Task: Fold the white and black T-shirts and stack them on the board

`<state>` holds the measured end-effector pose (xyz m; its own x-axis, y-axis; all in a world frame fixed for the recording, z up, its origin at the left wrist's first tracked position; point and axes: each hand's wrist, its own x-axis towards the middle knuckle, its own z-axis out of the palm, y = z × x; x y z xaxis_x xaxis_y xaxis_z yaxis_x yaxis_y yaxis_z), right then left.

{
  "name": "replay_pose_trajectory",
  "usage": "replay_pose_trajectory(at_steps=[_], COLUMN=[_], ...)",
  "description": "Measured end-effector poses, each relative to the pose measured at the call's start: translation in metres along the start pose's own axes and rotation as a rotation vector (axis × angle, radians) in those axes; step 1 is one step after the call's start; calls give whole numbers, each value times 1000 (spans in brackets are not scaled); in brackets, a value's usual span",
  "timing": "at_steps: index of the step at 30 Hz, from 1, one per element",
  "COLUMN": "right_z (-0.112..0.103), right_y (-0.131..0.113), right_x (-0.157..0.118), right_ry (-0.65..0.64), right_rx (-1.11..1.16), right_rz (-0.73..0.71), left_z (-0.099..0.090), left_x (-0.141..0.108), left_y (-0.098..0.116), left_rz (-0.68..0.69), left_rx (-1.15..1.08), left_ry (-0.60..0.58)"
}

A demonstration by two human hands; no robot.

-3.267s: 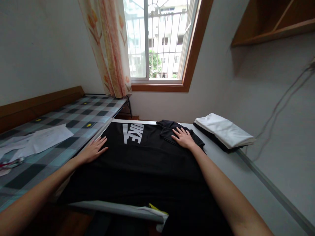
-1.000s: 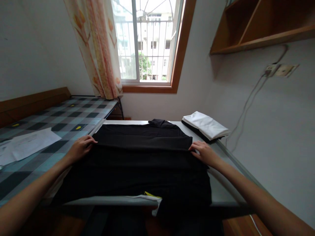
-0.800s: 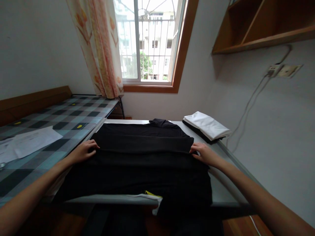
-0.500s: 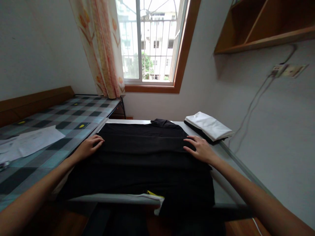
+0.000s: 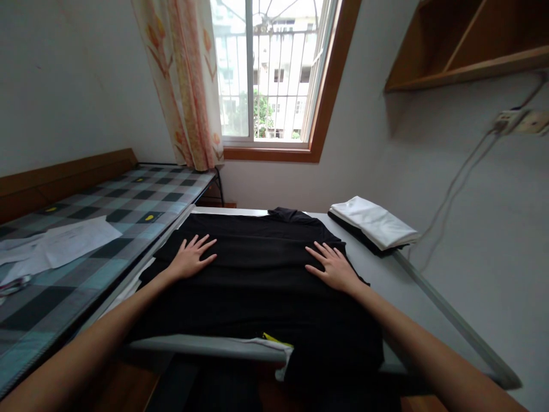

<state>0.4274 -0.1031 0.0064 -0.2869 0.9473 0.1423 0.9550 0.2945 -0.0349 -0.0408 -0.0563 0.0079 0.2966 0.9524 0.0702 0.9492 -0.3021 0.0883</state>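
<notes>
A black garment [image 5: 257, 286] lies spread over the white table [image 5: 429, 309], one part hanging over the front edge near a small yellow and white piece [image 5: 277, 340]. My left hand [image 5: 193, 257] rests flat on the cloth's left part with its fingers spread. On the right part lies my right hand [image 5: 334, 266], palm down, fingers apart. Neither hand grips anything. At the table's back right, folded white cloth [image 5: 373, 220] sits on top of folded black cloth [image 5: 364, 237].
To the left is a bed with a checked cover [image 5: 171, 194], with papers [image 5: 68, 243] on it. Behind the table are a curtain [image 5: 193, 86] and a barred window [image 5: 278, 74]. A wooden shelf [image 5: 454, 74] and cables [image 5: 457, 171] are on the right wall.
Both hands have moved inward from the garment's side edges onto the cloth, and their fingers are spread wider. The view has shifted slightly, so the room appears further right.
</notes>
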Motion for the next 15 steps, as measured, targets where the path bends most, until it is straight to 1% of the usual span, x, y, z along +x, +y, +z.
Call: replay_pose_trajectory(at_steps=[3,6,8,10,13,15], right_z=[2,5,7,8,7,4], right_y=[5,13,18,23,30,36], right_x=[16,38,52,62,65,60], right_ry=[-1,25,67,136,249,283], right_rx=[13,14,14,28,73,106], right_rz=[7,23,29,16,-75,-145], left_z=[1,2,2,2,1,1], left_x=[15,38,54,66,71,69], left_y=[-5,-6,-6,-5,-5,-6], left_rz=[-10,-25,-35,-41,-46,-63], left_rx=[-4,-6,2,9,16,25], left_ry=[0,-6,-1,6,50,107])
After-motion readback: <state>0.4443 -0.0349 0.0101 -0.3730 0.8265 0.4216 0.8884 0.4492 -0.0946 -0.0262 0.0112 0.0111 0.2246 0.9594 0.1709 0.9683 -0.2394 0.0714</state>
